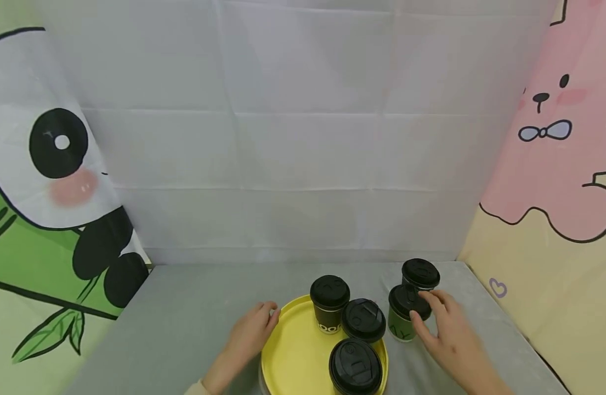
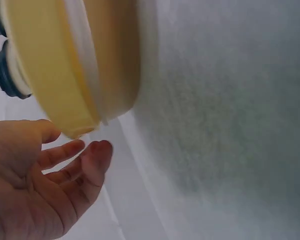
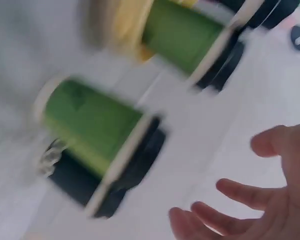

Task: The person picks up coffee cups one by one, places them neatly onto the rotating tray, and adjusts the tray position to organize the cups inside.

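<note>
My left hand (image 1: 253, 329) is at the left rim of a round yellow tray (image 1: 288, 351), its fingers loosely bent; the left wrist view shows fingertips (image 2: 102, 147) close to the rim, and I cannot tell whether they touch. On the tray's right side are three lidded cups: a dark cup (image 1: 328, 315), another black-lidded cup (image 1: 364, 321) and a nearer one (image 1: 356, 366). My right hand (image 1: 453, 337) hovers beside a green cup (image 1: 401, 325) with a black lid, right of the tray. In the right wrist view its spread fingers are apart from that green cup (image 3: 90, 125).
A second dark cup (image 1: 421, 274) with a black lid stands just behind the green one. The grey-covered table (image 1: 194, 307) meets a pale cloth backdrop (image 1: 303, 148). Printed cartoon sheets hang at the left and right sides.
</note>
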Available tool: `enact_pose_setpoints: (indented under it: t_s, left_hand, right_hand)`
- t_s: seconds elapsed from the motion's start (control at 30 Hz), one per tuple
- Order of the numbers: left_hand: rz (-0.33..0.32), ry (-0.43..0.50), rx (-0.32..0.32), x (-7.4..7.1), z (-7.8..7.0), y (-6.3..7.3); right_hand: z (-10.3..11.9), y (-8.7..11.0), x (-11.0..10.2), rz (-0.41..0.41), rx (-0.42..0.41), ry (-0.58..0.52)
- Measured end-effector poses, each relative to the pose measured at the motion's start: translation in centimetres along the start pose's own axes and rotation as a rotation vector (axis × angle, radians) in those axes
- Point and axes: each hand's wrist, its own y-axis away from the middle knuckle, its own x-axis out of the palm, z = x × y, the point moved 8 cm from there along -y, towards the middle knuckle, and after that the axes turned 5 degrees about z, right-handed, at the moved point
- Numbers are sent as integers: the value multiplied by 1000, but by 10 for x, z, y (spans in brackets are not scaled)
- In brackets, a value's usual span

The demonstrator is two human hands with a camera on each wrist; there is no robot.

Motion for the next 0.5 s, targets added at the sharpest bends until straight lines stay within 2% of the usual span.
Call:
enact_pose_setpoints:
  t_s: [0.1,0.23,0.33,0.5]
  left_hand:
    - [-2,4,7,3,6,-6]
    - [4,25,18,10,10,-11]
    - [6,29,30,17,9,-13]
    - [-2,55,52,22,5,-17]
  right_hand:
    - [-24,-17,13,1,7,24]
    - [-51,-29,43,142,121,19]
    - [-60,-32,58,193,164,11]
    - [-61,-32,62,183,175,0]
